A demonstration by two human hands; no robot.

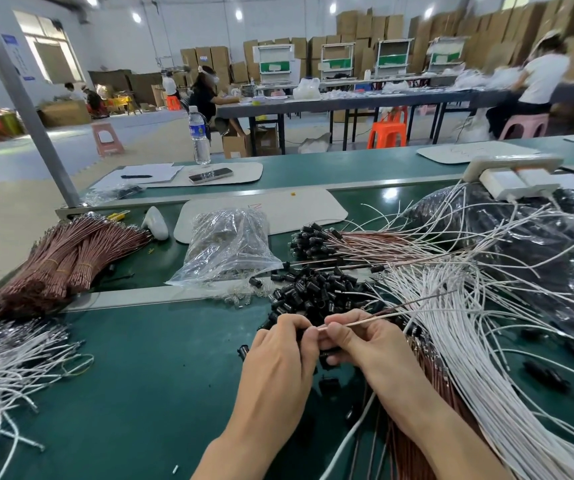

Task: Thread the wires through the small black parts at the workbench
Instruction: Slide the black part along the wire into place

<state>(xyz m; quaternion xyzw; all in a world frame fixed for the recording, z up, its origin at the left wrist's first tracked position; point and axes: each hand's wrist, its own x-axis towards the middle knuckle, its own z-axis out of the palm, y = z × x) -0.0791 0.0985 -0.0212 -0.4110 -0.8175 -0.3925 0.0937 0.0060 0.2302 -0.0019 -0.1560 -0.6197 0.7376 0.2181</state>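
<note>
My left hand (283,351) and my right hand (358,341) meet over the green bench, fingertips together. The right hand pinches a thin wire (382,316) that runs up and right from the fingers. The left hand's fingers curl round a small black part, mostly hidden by the fingertips. Just beyond the hands lies a pile of small black parts (313,289). A fan of white wires (458,334) spreads to the right, with brown wires (434,382) under my right forearm.
Bundled brown wires (63,261) lie at the left, loose white wires (8,368) at the near left. A clear bag (230,244) sits in the middle, threaded wires (347,242) behind the pile, a big dark bag (538,244) right. Other people work at far tables.
</note>
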